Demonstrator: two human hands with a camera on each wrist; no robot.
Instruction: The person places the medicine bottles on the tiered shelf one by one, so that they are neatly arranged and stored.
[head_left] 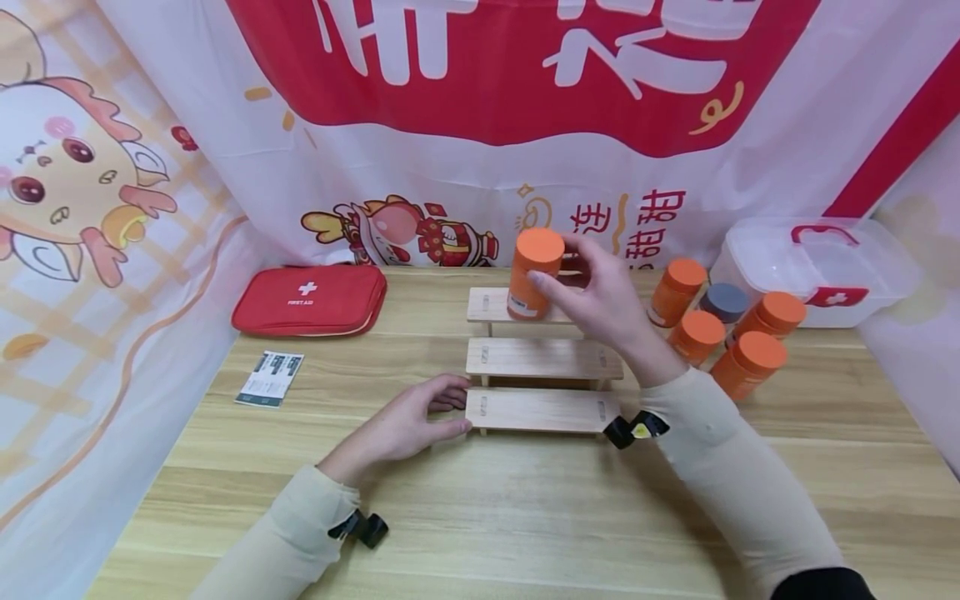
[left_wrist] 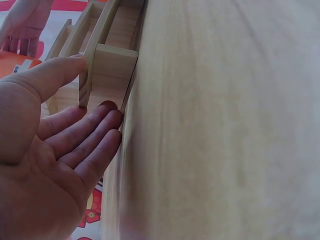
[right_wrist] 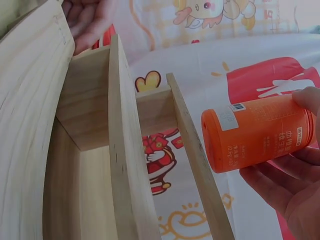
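My right hand (head_left: 603,292) grips an orange pill bottle (head_left: 531,279) upright by its upper part, thumb on one side and fingers on the other. The bottle's base is close over the top step of a three-step wooden display stand (head_left: 543,408); the right wrist view shows a narrow gap between base (right_wrist: 212,142) and board. At the stand's left end, my left hand (head_left: 412,421) pinches the lowest step's board between thumb and index finger. In the left wrist view, the other fingers (left_wrist: 95,150) extend below that board, near the tabletop.
Several more orange-capped bottles (head_left: 750,367) and one grey-capped bottle (head_left: 723,302) stand right of the stand. Behind them is a clear white box (head_left: 817,267) with a red handle. A red first-aid pouch (head_left: 309,300) and a printed card (head_left: 270,379) lie left on the wooden table (head_left: 525,517).
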